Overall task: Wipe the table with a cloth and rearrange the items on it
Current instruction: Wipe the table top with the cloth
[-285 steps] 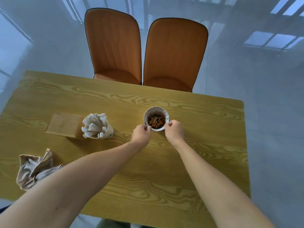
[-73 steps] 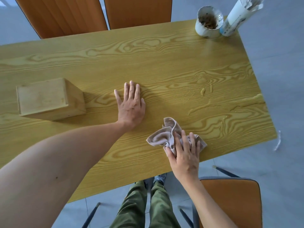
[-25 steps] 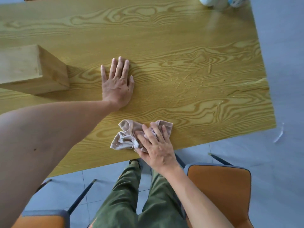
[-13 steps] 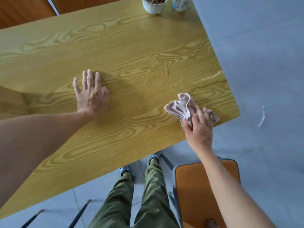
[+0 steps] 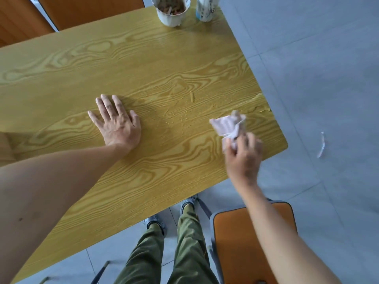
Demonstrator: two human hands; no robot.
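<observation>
My right hand [image 5: 244, 156] grips a crumpled pale cloth [image 5: 228, 125] near the right end of the yellow wood-grain table [image 5: 164, 64]; both are motion-blurred. My left hand [image 5: 118, 121] lies flat on the tabletop, fingers spread, holding nothing. A white cup [image 5: 171, 10] filled with brown bits and a white paper-wrapped cup [image 5: 206, 8] stand at the table's far right corner. A sliver of the wooden box [image 5: 5, 146] shows at the left edge. Wet streaks glisten on the surface [image 5: 191, 97] ahead of the cloth.
An orange chair [image 5: 252, 242] stands under my right arm at the near side. Two orange chair backs [image 5: 86, 11] rise behind the table's far edge. A white scrap [image 5: 321, 145] lies on the grey tiled floor to the right. My green-trousered legs [image 5: 174, 253] show below the table.
My right hand has swept the cloth from the near edge out to the table's right end and slightly forward. My left hand stays flat in place. The view has shifted right.
</observation>
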